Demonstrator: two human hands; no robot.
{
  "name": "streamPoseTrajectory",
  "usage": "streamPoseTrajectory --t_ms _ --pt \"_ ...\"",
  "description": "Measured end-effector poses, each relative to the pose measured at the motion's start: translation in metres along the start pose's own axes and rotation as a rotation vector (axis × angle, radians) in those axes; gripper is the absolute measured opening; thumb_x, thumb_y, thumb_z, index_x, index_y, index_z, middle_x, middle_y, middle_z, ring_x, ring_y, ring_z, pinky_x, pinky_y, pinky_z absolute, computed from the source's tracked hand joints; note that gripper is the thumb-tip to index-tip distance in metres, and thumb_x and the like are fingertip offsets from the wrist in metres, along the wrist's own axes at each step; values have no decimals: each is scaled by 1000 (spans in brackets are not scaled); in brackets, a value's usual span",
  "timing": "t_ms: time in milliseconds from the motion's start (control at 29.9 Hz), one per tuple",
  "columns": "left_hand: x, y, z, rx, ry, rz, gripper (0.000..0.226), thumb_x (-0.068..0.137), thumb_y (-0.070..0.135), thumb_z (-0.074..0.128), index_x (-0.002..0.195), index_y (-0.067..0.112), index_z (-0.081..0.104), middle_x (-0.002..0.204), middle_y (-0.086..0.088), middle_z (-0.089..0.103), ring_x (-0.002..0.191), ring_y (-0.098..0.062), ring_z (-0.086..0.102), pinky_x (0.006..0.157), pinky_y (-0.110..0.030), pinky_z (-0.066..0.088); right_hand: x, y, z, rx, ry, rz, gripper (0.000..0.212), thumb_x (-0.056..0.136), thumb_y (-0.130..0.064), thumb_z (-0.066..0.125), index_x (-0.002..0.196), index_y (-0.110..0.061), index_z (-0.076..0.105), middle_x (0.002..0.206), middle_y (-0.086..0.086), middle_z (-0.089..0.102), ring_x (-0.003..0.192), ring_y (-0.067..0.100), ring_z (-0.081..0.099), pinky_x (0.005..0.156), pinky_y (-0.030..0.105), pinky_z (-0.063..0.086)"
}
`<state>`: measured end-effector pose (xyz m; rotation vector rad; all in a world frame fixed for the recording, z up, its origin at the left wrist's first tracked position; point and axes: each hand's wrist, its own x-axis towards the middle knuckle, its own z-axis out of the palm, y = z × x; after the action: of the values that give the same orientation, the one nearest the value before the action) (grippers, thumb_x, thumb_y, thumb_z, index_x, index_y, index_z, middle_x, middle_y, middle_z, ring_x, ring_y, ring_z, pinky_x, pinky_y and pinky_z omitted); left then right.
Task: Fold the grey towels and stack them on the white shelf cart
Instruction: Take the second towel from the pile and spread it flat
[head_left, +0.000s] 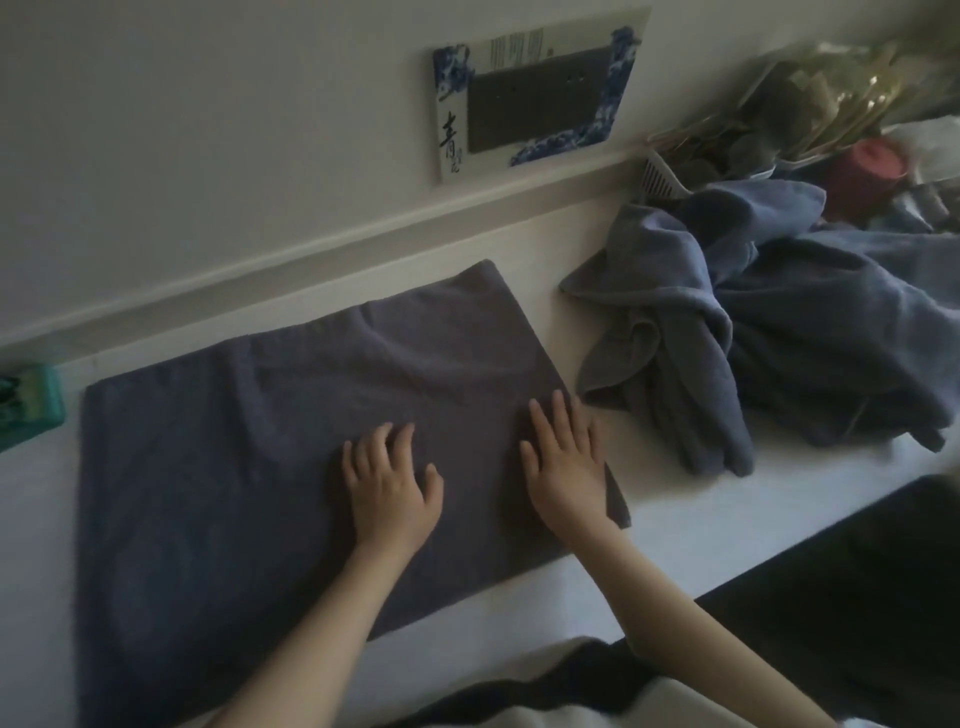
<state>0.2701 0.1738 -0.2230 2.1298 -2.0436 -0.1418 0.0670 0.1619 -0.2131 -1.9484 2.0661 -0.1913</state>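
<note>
- Towel (249, 467), dark grey, lies spread flat on the white surface (701, 514), its far edge running close along the wall's raised ledge (363, 234).
- Left hand (390, 486) rests palm down near the towel's middle, fingers spread and only slightly bent, holding nothing.
- Right hand (566, 462) lies flat on the towel's right end, fingers straight and pointing toward the wall, fingertips just short of the towel's right edge; it grips nothing either.
- Heap of blue-grey towels (769, 332) sits crumpled to the right of the flat towel, apart from it.
- White slotted basket (662, 179) and a blurred red object (865, 169) show beyond the heap.
- Teal box (28, 410) stands just off the flat towel's left end, against the wall.
- Blue-and-white framed panel (535, 93) with dark characters hangs on the wall (208, 130) above the towel's far right corner.
- Dark fabric (857, 597) fills the near right corner of the view.
</note>
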Motion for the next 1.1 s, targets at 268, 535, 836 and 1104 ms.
streamPoseTrajectory --t_ms 268,535,836,1104 --pt "23 10 7 79 -132 -45 64 81 48 39 138 21 48 141 -12 47 130 -36 41 108 -54 20 59 -5 9 -89 13 -163 53 93 -41 31 141 -21 41 147 5 39 138 25 32 111 43 12" --pt "76 -6 13 108 -119 -256 64 86 44 32 145 20 35 152 -14 32 139 -39 27 111 -58 12 118 -57 23 -131 -91 -710 49 96 -42 27 142 -27 38 149 2 37 140 22 28 113 43 11" --pt "81 -4 14 99 -136 -296 65 83 46 35 145 25 36 152 -8 33 139 -35 28 111 -58 13 169 -83 22 -113 -89 -662 52 95 -45 26 143 -27 37 150 5 34 142 25 18 114 43 3" --pt "79 -14 16 107 -153 -317 66 88 52 29 148 25 27 156 -6 25 143 -33 19 112 -59 5 220 -54 11 -95 -69 -248 68 90 -54 7 150 -24 15 158 5 11 146 25 2 115 40 -11"
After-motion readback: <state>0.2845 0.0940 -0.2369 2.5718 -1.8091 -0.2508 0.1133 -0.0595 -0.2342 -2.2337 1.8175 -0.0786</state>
